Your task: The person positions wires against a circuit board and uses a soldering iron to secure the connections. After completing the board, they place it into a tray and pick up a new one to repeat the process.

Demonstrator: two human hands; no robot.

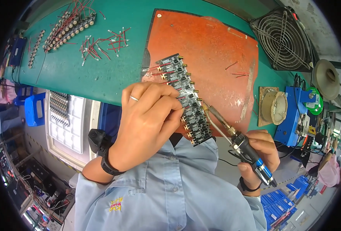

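Note:
A black circuit board panel lies slanted over the near edge of the orange mat, with gold-coloured parts along both long sides. Several short red wires stick out from its upper left side. My left hand is closed in a pinch at the panel's left edge; a bit of red wire shows at the fingertips, mostly hidden by them. Wrapped in my right hand is a soldering iron with a black and blue handle and a thin feed tube alongside. Its tip is at the panel's right edge, by a gold-coloured part.
Loose red wires and finished-looking wired boards lie on the green table at the far left. A black fan, a round pot and a blue device stand right. White trays sit lower left.

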